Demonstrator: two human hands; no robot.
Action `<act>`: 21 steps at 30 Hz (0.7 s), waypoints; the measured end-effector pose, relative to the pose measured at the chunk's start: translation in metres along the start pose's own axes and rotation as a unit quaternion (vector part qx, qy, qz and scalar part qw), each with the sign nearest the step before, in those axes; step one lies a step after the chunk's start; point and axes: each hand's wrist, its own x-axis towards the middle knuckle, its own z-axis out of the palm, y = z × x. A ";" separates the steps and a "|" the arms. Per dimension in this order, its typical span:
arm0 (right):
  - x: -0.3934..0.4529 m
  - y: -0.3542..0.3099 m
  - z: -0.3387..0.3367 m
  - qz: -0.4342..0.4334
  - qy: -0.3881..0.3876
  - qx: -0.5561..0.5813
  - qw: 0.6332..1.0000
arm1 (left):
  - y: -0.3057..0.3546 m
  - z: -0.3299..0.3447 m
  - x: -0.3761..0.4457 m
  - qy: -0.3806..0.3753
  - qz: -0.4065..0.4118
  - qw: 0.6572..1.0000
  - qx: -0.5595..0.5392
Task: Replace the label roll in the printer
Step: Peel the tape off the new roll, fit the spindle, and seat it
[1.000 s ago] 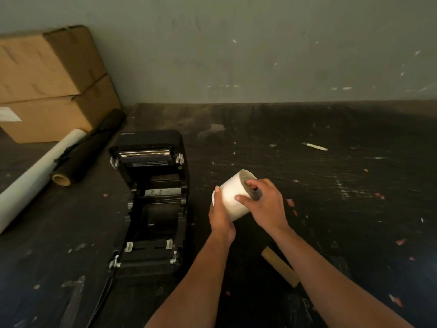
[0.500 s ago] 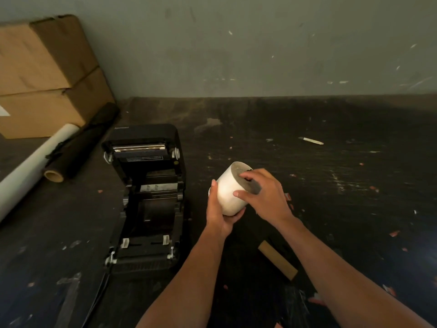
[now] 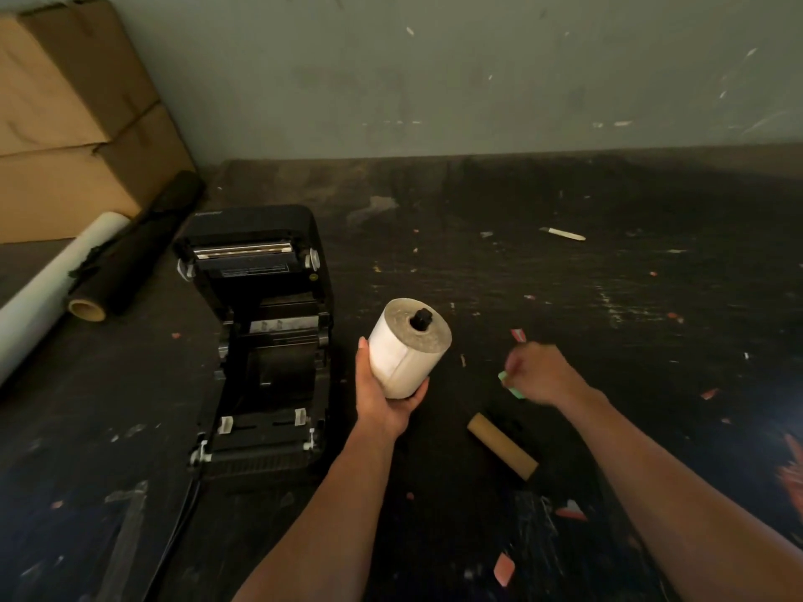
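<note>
My left hand (image 3: 382,401) grips a white label roll (image 3: 402,356) from below and holds it tilted just right of the printer. A black spindle end (image 3: 420,318) sticks out of the roll's upper face. The black printer (image 3: 260,341) stands with its lid up and its roll bay bare. My right hand (image 3: 543,375) is apart from the roll, low over the table to the right. It is blurred, with curled fingers touching a small green piece (image 3: 515,389). An empty brown cardboard core (image 3: 502,445) lies on the table below that hand.
Two stacked cardboard boxes (image 3: 65,123) stand at the back left. A long white roll (image 3: 52,280) and a black roll (image 3: 139,249) lie in front of them. A small white stick (image 3: 562,233) and scattered paper scraps lie on the dark table (image 3: 608,297). A wall closes the back.
My right hand has left the end of the label roll and swung right and down to the table. The roll's end face with the black spindle now shows. My left hand still holds the roll.
</note>
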 end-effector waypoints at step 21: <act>-0.010 0.025 0.056 0.103 -0.067 -0.022 0.992 | -0.009 -0.021 -0.022 0.018 -0.001 1.000 0.026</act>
